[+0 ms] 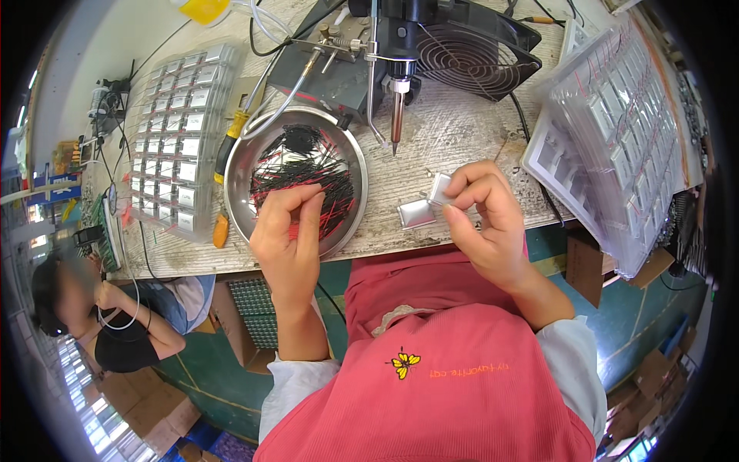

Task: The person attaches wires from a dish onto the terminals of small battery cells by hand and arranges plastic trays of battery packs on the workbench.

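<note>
My right hand (493,223) pinches a small flat silver pouch cell (439,189) between thumb and fingers, just above the bench. A second silver pouch cell (416,214) lies on the bench beside it, close to the front edge. My left hand (285,239) is over the near side of a round metal bowl (362,173), its thumb and forefinger pressed together. Whatever is between those fingertips, if anything, is too small to make out. Many short black and red wires (312,173) fill the bowl. Behind the cells a soldering iron (397,115) hangs tip down from a stand.
Clear trays of silver cells (177,142) stand at the left; more trays (616,138) are stacked tilted at the right. A black fan (473,61) sits at the back. A yellow-handled screwdriver (231,142) lies by the bowl. Another person (131,316) sits at the left.
</note>
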A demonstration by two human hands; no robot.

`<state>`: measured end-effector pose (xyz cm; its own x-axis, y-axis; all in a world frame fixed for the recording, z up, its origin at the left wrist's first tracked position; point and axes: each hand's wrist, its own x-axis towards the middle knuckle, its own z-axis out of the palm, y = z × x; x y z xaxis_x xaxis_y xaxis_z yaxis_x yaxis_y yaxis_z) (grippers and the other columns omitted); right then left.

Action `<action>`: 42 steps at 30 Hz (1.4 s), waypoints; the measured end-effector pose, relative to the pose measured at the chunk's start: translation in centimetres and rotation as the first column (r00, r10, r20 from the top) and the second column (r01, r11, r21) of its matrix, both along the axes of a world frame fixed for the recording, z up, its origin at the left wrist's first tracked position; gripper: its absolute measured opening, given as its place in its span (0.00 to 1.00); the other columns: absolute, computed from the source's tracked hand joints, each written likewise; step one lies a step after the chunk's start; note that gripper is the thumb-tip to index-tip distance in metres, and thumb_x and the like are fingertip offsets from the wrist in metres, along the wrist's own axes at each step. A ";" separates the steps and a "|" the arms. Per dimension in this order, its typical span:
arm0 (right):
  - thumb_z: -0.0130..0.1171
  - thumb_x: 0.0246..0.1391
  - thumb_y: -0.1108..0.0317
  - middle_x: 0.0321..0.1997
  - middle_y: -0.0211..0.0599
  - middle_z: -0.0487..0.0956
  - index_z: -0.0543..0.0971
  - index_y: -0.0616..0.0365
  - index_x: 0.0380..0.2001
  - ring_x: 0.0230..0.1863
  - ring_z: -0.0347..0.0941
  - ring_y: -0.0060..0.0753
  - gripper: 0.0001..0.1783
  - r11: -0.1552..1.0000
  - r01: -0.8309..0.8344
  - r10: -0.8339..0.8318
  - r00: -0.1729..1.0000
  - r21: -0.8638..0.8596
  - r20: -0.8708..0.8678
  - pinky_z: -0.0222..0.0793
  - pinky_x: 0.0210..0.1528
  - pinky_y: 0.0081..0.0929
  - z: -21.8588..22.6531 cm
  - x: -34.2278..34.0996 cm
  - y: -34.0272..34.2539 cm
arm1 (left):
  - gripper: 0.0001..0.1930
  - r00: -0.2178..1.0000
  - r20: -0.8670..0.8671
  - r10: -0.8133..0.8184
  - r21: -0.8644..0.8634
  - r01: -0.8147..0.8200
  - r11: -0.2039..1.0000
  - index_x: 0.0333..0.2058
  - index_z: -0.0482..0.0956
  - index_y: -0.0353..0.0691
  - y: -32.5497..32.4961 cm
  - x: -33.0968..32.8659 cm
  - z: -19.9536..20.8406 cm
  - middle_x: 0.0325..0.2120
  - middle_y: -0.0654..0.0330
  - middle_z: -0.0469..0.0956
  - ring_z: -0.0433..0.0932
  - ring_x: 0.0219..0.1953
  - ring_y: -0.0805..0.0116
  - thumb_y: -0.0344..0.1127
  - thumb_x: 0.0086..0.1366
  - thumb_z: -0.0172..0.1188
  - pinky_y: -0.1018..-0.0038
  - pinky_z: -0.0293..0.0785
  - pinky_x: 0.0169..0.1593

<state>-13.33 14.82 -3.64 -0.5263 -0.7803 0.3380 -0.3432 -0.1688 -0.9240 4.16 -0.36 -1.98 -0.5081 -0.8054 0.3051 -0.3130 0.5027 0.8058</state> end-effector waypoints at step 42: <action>0.60 0.46 0.79 0.36 0.39 0.72 0.69 0.61 0.28 0.36 0.70 0.32 0.08 0.994 0.011 -0.010 1.000 -0.111 0.004 0.66 0.40 0.26 0.1 -1.0 -4.4 | 0.07 0.986 -0.011 -0.167 -0.311 0.155 0.938 0.28 0.77 0.41 0.0 -5.1 0.8 0.20 0.64 0.72 0.70 0.24 0.66 0.24 0.51 0.65 0.70 0.61 0.32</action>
<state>-14.35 10.43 -3.58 -0.5358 -0.7325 0.4199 -0.3419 -0.2665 -0.9012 -0.95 -0.39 -1.13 -0.6071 -0.5776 0.5457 -0.1805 0.7690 0.6132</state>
